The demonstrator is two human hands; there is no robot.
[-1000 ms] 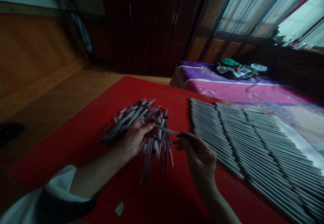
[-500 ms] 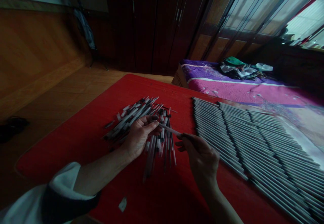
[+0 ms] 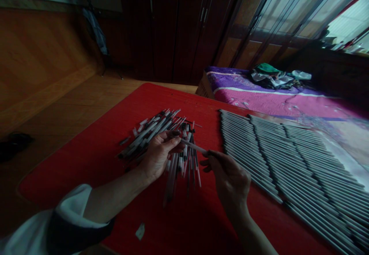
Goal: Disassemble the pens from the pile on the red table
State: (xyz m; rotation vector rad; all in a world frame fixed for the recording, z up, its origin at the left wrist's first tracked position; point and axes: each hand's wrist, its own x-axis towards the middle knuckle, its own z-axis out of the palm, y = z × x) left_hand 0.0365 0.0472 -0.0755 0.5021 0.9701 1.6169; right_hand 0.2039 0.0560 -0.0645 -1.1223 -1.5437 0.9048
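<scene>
A dim, shadowy room
Light comes from the window [image 3: 353,22] at top right. The cupboard [image 3: 190,24] looks nearly black, and the loose sticks [image 3: 157,126] look blurry.

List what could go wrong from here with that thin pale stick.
The thin pale stick spans from the left hand to the right hand, seemingly pinched by fingertips, so it might slip or bend.
If dropped, it could get lost in the loose pile, which lies in a jumble beneath and around the left hand.
The right hand appears close to the orderly rows of sticks; a careless sweep might push some out of line.
</scene>
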